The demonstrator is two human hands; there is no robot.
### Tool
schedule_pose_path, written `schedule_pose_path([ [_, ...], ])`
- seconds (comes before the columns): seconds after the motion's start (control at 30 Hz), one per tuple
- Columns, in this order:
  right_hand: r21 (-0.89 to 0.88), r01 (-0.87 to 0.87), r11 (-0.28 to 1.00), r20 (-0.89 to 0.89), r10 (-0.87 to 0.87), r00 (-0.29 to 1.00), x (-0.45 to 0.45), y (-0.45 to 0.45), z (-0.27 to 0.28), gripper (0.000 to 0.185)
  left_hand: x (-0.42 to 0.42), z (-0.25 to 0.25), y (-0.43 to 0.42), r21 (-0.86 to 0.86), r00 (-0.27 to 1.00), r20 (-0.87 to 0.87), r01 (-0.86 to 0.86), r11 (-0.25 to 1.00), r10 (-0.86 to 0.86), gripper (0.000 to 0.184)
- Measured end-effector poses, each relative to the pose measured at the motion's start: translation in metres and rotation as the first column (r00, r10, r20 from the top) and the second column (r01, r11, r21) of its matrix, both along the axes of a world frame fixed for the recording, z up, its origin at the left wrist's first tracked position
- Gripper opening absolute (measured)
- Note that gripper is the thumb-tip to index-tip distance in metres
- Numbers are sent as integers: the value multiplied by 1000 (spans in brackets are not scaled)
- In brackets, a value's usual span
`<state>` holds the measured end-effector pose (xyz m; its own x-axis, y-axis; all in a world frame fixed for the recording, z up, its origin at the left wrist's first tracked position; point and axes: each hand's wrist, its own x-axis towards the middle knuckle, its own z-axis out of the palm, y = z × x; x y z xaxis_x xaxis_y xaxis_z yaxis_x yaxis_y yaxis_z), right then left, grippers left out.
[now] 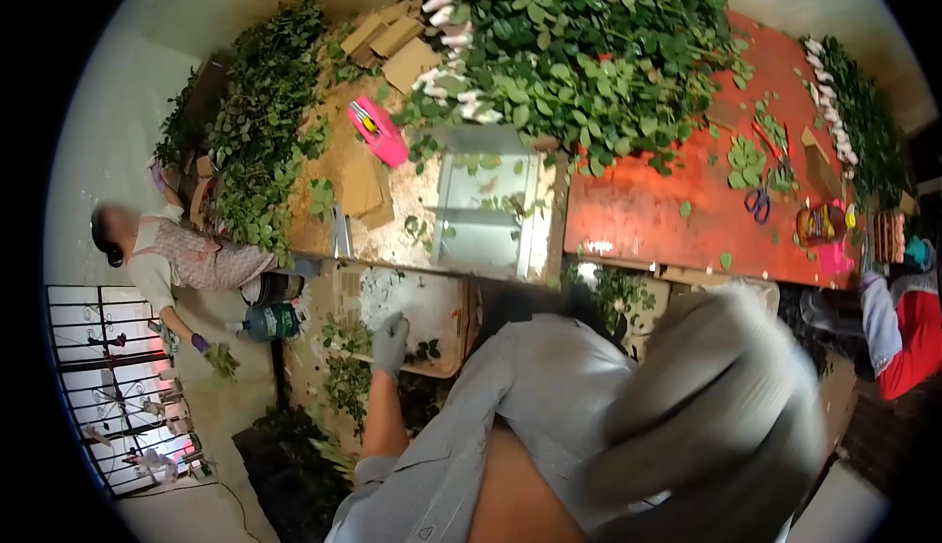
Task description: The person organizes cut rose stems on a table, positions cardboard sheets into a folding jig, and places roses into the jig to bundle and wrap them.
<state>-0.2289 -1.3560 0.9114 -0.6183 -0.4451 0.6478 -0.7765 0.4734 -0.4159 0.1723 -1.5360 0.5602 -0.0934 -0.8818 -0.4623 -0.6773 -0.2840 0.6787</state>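
My left hand (pixel 391 345), in a pale grey glove, hangs below the table's front edge with its fingers curled closed. Nothing shows in its grip. It is beside a pale bin (pixel 453 332) holding whitish scraps and a few leaves. My right hand is out of view; only a blurred grey sleeve (pixel 706 386) fills the lower right. On the table ahead lies a metal-framed tray (pixel 442 214) with loose leaves on it. A pink holder (pixel 391 147) with a tool in it sits left of the tray, near cardboard pieces (pixel 363 185).
A large pile of leafy rose stems (pixel 589 62) with pale wrapped heads covers the back. On the red tabletop (pixel 638 219) are blue-handled scissors (pixel 757 206) and red-handled pruners (pixel 765 137). One co-worker (pixel 186 254) stands left holding leaves; another's red garment (pixel 913 342) shows right.
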Motion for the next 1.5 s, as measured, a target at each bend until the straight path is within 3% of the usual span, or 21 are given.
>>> schedule_pose_path([
  [0.03, -454, -126, 882, 254, 264, 930, -26, -7, -24, 10, -15, 15, -30, -169, 999, 3, 51, 984, -51, 49],
  [0.07, -680, -412, 607, 107, 638, 762, -67, -37, -25, 13, -32, 36, -57, -326, 995, 17, 101, 940, -100, 47],
  [0.13, -647, -593, 479, -141, 689, 711, -128, -79, -60, 18, -94, 94, -108, -480, 986, -15, 137, 867, -164, 44],
  [0.17, -770, -290, 568, 264, 698, 666, -129, -105, -96, 23, -124, 119, -135, -524, 971, 74, 232, 819, -227, 42],
  [0.2, -739, -216, 638, 420, 687, 593, -146, -127, -153, 25, -150, 135, -162, -555, 941, 171, 336, 761, -291, 41],
  [0.27, -233, -36, 972, 561, 165, 811, -171, -146, -303, 43, -208, 137, -210, -517, 884, -206, 267, 814, -420, 41],
  [0.37, 166, 252, 954, 356, -296, 886, -142, -134, -408, 58, -302, 148, -251, -624, 697, 47, 580, 524, -716, 51],
  [0.43, 270, 344, 899, 309, -420, 853, -113, -131, -416, 66, -355, 144, -263, -596, 486, 257, 760, 258, -836, 63],
  [0.53, 319, 344, 883, 314, -441, 841, -107, -133, -421, 67, -416, 132, -269, -283, 171, 564, 959, 5, -808, 93],
  [0.67, 379, 309, 872, 306, -434, 848, -105, -128, -420, 65, -468, 91, -278, -55, -99, 714, 979, -196, -693, 118],
  [0.77, 426, 323, 845, 292, -466, 835, -105, -133, -419, 64, -486, 84, -269, 164, -253, 754, 966, -198, -606, 123],
  [0.87, 443, 322, 836, 302, -478, 825, -107, -136, -414, 63, -498, 53, -276, 179, -260, 792, 964, -197, -552, 114],
  [1.0, 476, 329, 816, 261, -488, 833, -109, -137, -419, 67, -514, 79, -289, 93, -237, 766, 960, -263, -597, 96],
  [1.03, 479, 315, 819, 272, -480, 834, -110, -137, -415, 66, -524, 131, -292, 146, -99, 479, 989, -32, -872, 93],
  [1.07, 482, 305, 821, 287, -477, 830, -110, -136, -413, 66, -537, 158, -303, 289, 120, 150, 944, 160, -981, 90],
  [1.13, 486, 329, 810, 291, -504, 813, -105, -136, -414, 65, -558, 140, -366, 35, 65, 65, 997, 67, -996, 77],
  [1.2, 452, 334, 827, 233, -471, 851, -109, -135, -415, 63, -556, 162, -400, 134, 425, -313, 905, 403, -850, 67],
  [1.27, 442, 340, 830, 255, -479, 840, -108, -135, -418, 62, -552, 179, -437, 102, 339, -433, 939, 328, -835, 66],
  [1.4, 466, 326, 822, 253, -477, 842, -110, -136, -417, 63, -538, 177, -451, 93, 241, -405, 970, 223, -882, 72],
  [1.47, 474, 330, 817, 240, -480, 844, -109, -135, -418, 63, -535, 141, -449, 129, 282, 68, 949, 289, -957, 86],
  [1.5, 478, 328, 814, 241, -481, 843, -108, -135, -416, 63, -538, 140, -426, 215, 126, 149, 964, 156, -981, 96],
])
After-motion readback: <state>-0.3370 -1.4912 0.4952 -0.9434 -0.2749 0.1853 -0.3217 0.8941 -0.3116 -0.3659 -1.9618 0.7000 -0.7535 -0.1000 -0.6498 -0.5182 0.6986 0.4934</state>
